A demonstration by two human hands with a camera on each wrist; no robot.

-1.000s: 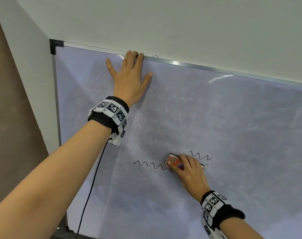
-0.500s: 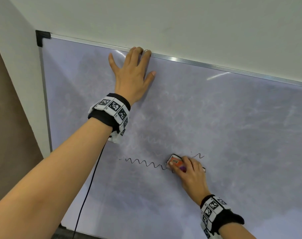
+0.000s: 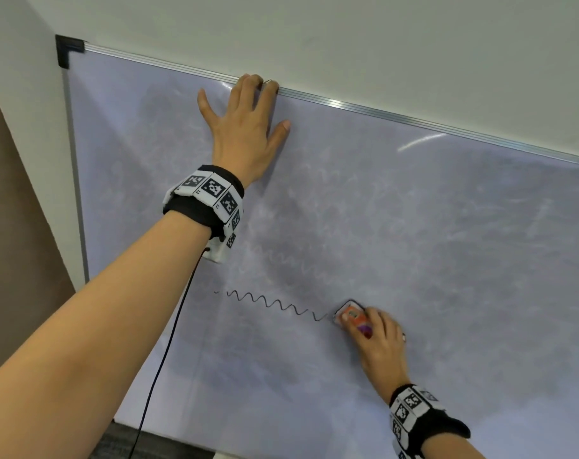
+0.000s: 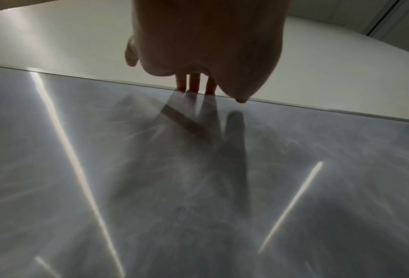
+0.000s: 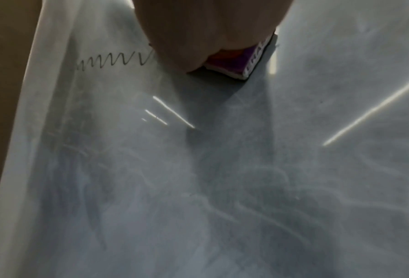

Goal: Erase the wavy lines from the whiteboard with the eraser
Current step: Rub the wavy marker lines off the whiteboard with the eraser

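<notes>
A black wavy line (image 3: 275, 304) runs across the whiteboard (image 3: 414, 226), ending at the eraser (image 3: 349, 314). My right hand (image 3: 377, 336) grips this small orange and purple eraser and holds it flat on the board. In the right wrist view the eraser (image 5: 236, 62) shows under my palm, with the wavy line (image 5: 113, 63) to its left. My left hand (image 3: 245, 127) lies flat and open on the board, its fingertips on the top frame (image 3: 347, 106). The left wrist view shows the fingers (image 4: 195, 83) touching that frame.
The board is smeared grey with old marker traces, including a faint wavy ghost (image 3: 291, 263) above the black line. Its black corner cap (image 3: 68, 49) sits at the upper left, beside a white wall. A black cable (image 3: 169, 342) hangs from my left wristband.
The short wavy stroke to the right of the eraser is gone, wiped away over the last second. The eraser stays at the right end of the long line. My left hand has not moved.
</notes>
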